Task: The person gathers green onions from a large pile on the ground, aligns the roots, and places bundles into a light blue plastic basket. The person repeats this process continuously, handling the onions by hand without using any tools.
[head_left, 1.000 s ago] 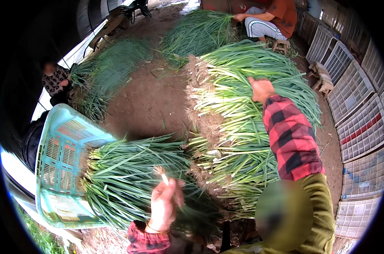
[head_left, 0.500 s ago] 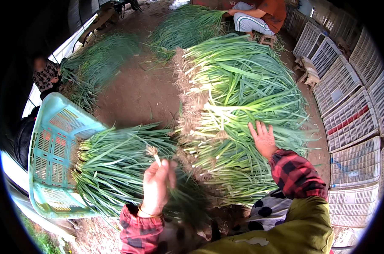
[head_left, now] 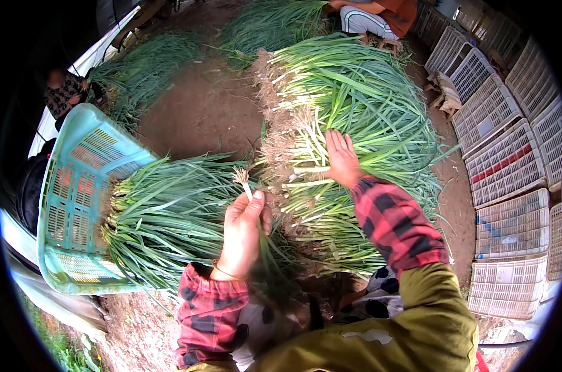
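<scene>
A green onion [head_left: 245,187] is pinched between the thumb and fingers of my left hand [head_left: 240,232], its white base and dry roots pointing up and its leaves hanging below the hand. On the large heap of green onions [head_left: 368,93], my right hand [head_left: 343,160] lies with fingers stretched out, over the pale stalks close to the root ends. One thick white stalk sticks out beside its thumb; I cannot tell whether the hand presses it. To the left, a turquoise plastic crate [head_left: 70,204] lies tipped on its side with many green onions in it, roots inward, leaves spilling out.
Stacked white crates [head_left: 510,223] line the right side. A person in orange [head_left: 380,15] sits on a low stool at the back, near another green onion pile [head_left: 272,28]. A second person [head_left: 64,96] sits at far left by more onions [head_left: 144,77]. Brown soil [head_left: 200,118] lies between.
My right hand has moved left across the heap, from the leaves toward the root ends. My left hand has shifted slightly right and up, still holding the green onion.
</scene>
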The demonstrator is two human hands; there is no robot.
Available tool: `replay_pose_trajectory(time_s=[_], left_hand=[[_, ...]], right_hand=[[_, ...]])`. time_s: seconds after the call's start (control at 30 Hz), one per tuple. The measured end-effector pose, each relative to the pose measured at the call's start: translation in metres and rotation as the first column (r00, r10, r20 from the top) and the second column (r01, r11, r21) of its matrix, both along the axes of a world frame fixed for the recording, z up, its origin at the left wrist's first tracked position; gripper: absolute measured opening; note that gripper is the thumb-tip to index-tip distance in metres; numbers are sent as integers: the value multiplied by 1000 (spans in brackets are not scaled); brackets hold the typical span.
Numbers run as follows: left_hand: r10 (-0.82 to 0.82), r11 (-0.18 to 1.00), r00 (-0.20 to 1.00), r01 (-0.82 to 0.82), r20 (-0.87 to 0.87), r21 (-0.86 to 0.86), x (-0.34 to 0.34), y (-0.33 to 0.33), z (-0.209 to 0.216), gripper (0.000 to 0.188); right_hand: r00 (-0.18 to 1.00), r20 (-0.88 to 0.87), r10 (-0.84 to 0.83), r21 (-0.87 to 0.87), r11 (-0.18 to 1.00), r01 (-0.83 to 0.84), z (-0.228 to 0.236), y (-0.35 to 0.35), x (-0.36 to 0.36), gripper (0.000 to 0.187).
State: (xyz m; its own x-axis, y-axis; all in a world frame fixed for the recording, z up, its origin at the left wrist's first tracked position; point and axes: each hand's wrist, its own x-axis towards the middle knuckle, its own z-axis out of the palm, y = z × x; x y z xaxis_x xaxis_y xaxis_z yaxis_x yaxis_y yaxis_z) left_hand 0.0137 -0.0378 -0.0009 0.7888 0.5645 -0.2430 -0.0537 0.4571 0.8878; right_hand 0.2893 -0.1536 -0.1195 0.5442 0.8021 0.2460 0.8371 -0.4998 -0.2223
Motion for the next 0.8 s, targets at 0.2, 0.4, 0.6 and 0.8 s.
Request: replay_pose_trajectory(time_s=[0.2, 0.4, 0.6, 0.8], left_hand=[[21, 1000, 998, -22, 57, 11, -14, 5, -3, 29], [15, 1000, 998, -14, 57, -15, -13, 0, -3, 24], [-91, 993, 995, 94, 49, -72, -4, -14, 3, 23], [-114, 631, 953, -148, 280, 761, 19, -43, 4, 41]], right_hand=[[994, -99, -57, 337, 937, 87, -18, 21, -5, 50], [981, -170, -97, 223, 965, 135, 14, -9, 2, 43], [881, -471, 56, 454, 871, 187, 80, -47, -4, 38], [519, -806, 284, 358, 933, 45, 187, -96, -90, 36]])
